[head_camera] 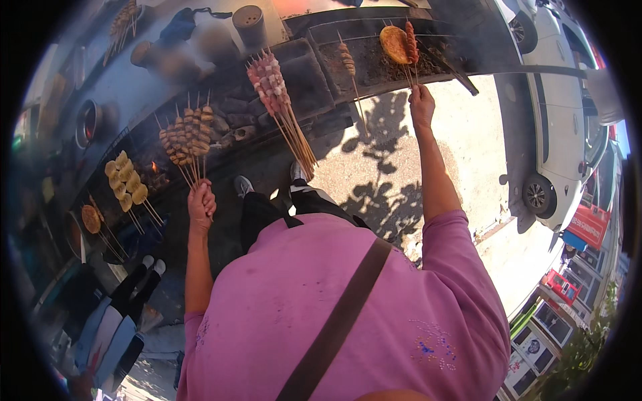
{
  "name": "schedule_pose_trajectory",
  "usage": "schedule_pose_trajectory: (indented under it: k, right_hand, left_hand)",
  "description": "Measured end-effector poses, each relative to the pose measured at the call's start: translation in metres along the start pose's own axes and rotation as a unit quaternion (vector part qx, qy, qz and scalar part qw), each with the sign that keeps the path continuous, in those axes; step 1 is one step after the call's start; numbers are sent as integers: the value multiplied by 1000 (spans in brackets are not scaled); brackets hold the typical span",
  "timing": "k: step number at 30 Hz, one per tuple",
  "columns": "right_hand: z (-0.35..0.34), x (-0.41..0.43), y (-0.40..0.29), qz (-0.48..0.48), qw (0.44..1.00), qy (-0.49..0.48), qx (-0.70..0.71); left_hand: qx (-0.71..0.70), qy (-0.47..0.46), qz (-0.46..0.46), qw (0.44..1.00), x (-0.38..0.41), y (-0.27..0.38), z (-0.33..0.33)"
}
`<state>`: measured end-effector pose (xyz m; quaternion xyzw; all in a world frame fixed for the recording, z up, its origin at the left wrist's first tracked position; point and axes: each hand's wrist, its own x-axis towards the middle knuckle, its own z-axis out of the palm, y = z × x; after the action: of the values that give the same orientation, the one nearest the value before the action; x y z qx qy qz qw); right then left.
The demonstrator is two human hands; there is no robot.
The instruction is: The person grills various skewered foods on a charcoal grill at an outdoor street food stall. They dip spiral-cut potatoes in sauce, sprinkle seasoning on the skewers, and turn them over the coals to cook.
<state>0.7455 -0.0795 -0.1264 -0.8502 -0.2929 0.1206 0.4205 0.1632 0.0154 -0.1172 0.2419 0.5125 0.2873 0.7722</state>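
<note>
Over the smoky charcoal grill (321,108), my left hand (201,203) is closed around the sticks of several browned, spiral-looking skewers (186,133). To their left lie pale round-slice skewers (125,180) and a round browned patty on sticks (91,219). A bunch of raw pink meat skewers (271,85) rests on the grill between my hands. At the right, my right hand (422,103) grips the sticks under a flat orange-brown disc (394,45) and a red sausage skewer (411,42). One spiral skewer (347,60) lies alone left of that hand.
A small flame (154,166) burns near the left skewers. Beyond the grill stand a perforated canister (249,22) and a metal bowl (90,123). Metal tongs or a bar (449,70) jut from the grill's right end. Another person (113,331) is at lower left; a white car (556,115) is right.
</note>
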Motion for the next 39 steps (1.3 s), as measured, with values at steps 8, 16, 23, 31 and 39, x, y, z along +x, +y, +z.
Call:
schedule_pose_trajectory:
  k: [8,16,23,31,39]
  right_hand:
    - [-43,29,37,-208,927,134,-281]
    - [-2,-14,-9,40,988,-72,-132]
    - [9,-55,-84,-33,963,-194,-186]
    - [5,-38,-50,-16,929,-268,-256]
    - [1,-57,-164,-71,957,-257,-111]
  left_hand:
    - [-16,-13,10,1000,3,-5,15]
    - [-33,-19,10,999,3,-3,19]
    - [-6,0,53,999,-14,0,41]
    - [-18,28,37,999,-6,-11,28]
    - [242,177,157,941,-10,-22,38]
